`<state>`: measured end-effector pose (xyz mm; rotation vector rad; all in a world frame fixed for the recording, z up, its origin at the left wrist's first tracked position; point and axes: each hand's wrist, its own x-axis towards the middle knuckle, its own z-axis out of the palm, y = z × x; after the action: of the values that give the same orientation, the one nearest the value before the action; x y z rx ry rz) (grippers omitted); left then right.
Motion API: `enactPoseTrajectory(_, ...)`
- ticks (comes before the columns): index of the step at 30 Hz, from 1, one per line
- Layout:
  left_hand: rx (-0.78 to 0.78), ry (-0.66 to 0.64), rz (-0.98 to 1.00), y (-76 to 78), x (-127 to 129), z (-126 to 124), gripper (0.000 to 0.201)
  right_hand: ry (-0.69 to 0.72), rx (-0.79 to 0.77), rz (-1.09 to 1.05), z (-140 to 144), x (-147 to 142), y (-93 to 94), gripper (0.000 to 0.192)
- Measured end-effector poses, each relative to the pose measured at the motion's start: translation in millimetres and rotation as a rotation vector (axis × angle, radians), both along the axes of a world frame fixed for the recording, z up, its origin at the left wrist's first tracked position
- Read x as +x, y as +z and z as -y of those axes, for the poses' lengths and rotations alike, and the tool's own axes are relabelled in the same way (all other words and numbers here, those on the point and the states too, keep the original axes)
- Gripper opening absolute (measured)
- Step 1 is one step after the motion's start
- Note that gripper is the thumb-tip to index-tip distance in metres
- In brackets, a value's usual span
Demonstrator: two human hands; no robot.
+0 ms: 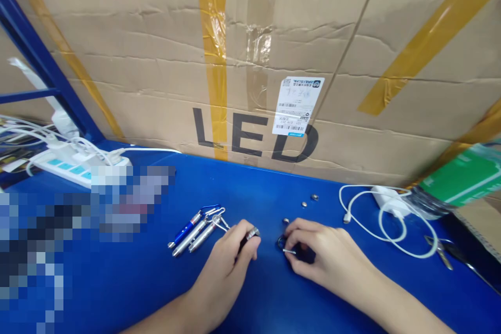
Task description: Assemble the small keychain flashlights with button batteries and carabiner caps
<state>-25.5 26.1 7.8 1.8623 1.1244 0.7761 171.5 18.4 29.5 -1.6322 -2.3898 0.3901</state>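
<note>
Metal part (253,232) is gripped by the left hand (230,253), a pin (290,252) by the right hand (323,253), with a taped box (148,62) far.

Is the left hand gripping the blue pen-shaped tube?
No, the blue pen-shaped tube lies on the table beside two silver ones, apart from the left hand.

Small workshop or makeshift assembly corner, by look of it — exact kind could not be told. Blue tabletop (258,188) carried slim metal tubes (191,236) and small loose metal parts (314,197). Behind stood big taped carton (148,62), printed LED, bearing shipping label (298,107); power strip (74,168) crowded with plugs lay left — white charger (389,200) right.
</note>
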Motion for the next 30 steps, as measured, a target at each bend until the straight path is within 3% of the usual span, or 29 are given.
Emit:
enactPoseTrajectory(5,0.022,0.032,0.009,-7.2,1.2,-1.3,0.027,0.091,-0.150,-0.100,-1.7,10.1,16.3,0.003)
enactPoseTrajectory(9,0.079,0.002,0.011,-10.1,1.2,-2.5,0.031,-0.087,0.027,-0.070,-13.6,35.1,20.3,0.008)
enactPoseTrajectory(12,0.141,-0.020,0.002,-8.9,1.2,-2.9,0.028,-0.200,0.178,-0.023,-26.9,56.4,11.9,0.017)
enactPoseTrajectory(16,0.178,-0.050,-0.001,-9.0,2.1,-4.8,0.020,-0.151,0.172,0.056,-40.2,70.7,-6.4,0.023)
enactPoseTrajectory(20,0.160,-0.074,0.047,-11.2,2.1,-7.3,0.016,-0.119,0.164,-0.012,-47.3,73.6,-16.8,0.022)
enactPoseTrajectory(25,0.124,-0.072,0.064,-11.2,0.5,-6.6,0.016,-0.102,0.117,-0.136,-47.9,69.5,-15.2,0.016)
enactPoseTrajectory(30,0.121,-0.056,0.061,-9.0,0.5,-4.5,0.018,-0.086,-0.067,-0.266,-41.1,51.6,-11.0,0.016)
